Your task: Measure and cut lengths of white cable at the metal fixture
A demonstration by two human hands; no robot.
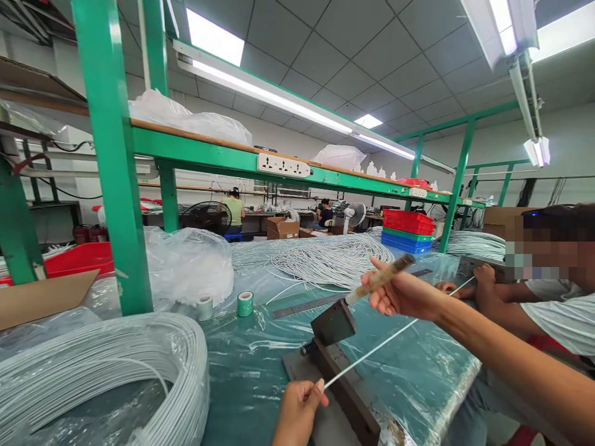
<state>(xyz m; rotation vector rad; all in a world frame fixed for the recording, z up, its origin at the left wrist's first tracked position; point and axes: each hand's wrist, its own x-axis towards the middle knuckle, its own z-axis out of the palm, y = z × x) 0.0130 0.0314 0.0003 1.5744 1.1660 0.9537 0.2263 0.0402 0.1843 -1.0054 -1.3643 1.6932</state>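
Observation:
My left hand (301, 406) pinches the end of a thin white cable (372, 352) between thumb and fingers, low over the bench-mounted cutter (335, 321). The cable runs taut up to the right, passing behind my right forearm, to a co-worker's hands (484, 272). My right hand (403, 290) loosely cradles the cutter's worn lever handle (387, 274), which lies between thumb and half-curled fingers. That lever is raised and tilted, its dark metal block lifted above the long steel bar of the base.
A big coil of white cable (186, 365) stands at left. Further back are tape rolls (245, 303), a steel ruler (307, 305), loose cable loops (325, 260) and stacked bins (406, 229). A green post (109, 155) rises at left. The co-worker sits close at right.

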